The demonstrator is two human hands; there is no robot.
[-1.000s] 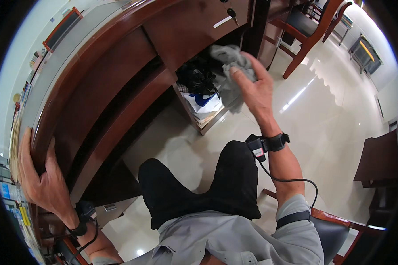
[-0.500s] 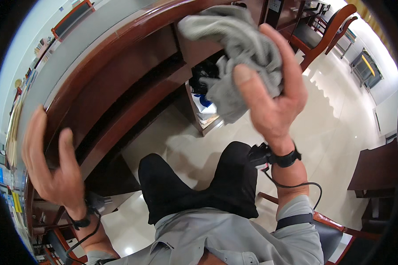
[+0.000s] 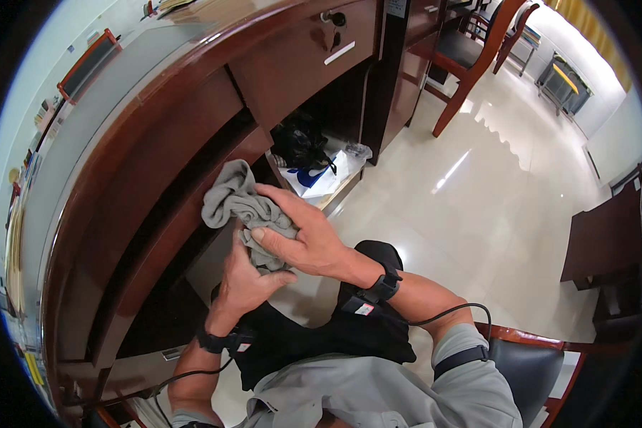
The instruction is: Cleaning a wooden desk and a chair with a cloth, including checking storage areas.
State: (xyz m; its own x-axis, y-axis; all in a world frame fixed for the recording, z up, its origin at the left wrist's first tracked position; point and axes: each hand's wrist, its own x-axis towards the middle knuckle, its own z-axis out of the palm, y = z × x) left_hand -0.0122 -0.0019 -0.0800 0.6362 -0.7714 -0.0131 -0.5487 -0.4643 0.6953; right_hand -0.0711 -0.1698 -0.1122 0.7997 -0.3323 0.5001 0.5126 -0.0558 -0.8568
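A crumpled grey cloth (image 3: 246, 200) is between my two hands, over my lap and in front of the desk. My right hand (image 3: 307, 235) is closed on it from the right, thumb across the near folds. From below, my left hand (image 3: 244, 282) presses against the cloth's lower part, with its thumb sticking out to the right. The cloth hides most of the left fingers.
The curved brown desk (image 3: 150, 121) runs along the left and front, with a drawer (image 3: 303, 53) and a key in its lock. Below, an open compartment holds a black plastic bag (image 3: 299, 143) and papers. A wooden chair (image 3: 464, 57) stands far right.
My right hand has brought the cloth down and left from above the desk front. My left hand has left the desk edge and come in to meet it. The view has shifted.
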